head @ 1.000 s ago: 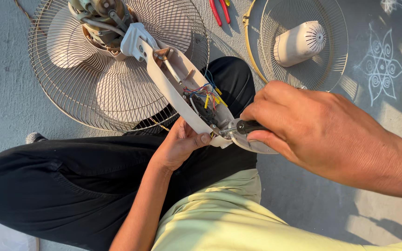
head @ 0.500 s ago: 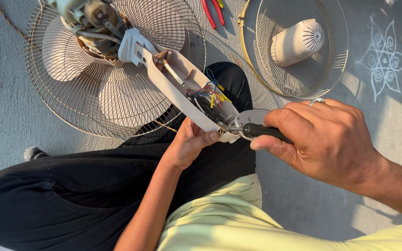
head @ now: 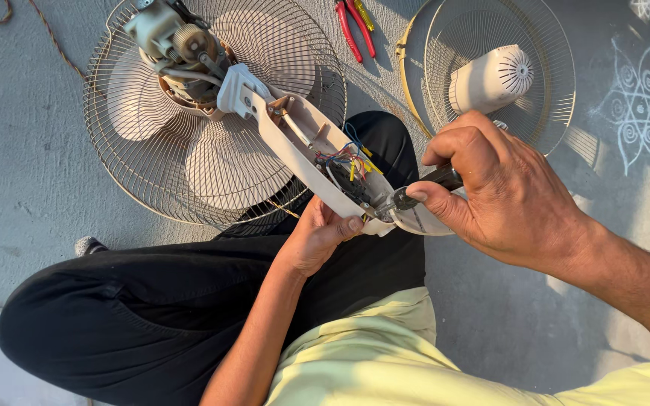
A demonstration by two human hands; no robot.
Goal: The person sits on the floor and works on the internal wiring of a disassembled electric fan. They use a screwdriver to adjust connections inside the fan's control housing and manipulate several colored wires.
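Note:
A cream fan neck housing (head: 295, 154) lies open across my lap, with coloured wires (head: 347, 162) showing inside. My left hand (head: 321, 237) grips its underside from below. My right hand (head: 505, 188) holds a black-handled screwdriver (head: 423, 189), its tip set into the lower end of the housing. The housing joins the bare fan motor (head: 182, 53) at the top, which rests over the wire guard (head: 129, 180) and pale blades (head: 227, 162).
A second wire guard (head: 551, 98) lies on the concrete at upper right with a cream motor cover (head: 490, 79) in it. Red-handled pliers (head: 351, 30) lie near the top edge. A chalk pattern (head: 645, 120) marks the floor at right. A cord (head: 47, 37) runs at upper left.
My right hand has pulled back to the right and turned, showing the screwdriver handle. The view has shifted, with the fan lower in the frame. My left hand keeps its grip.

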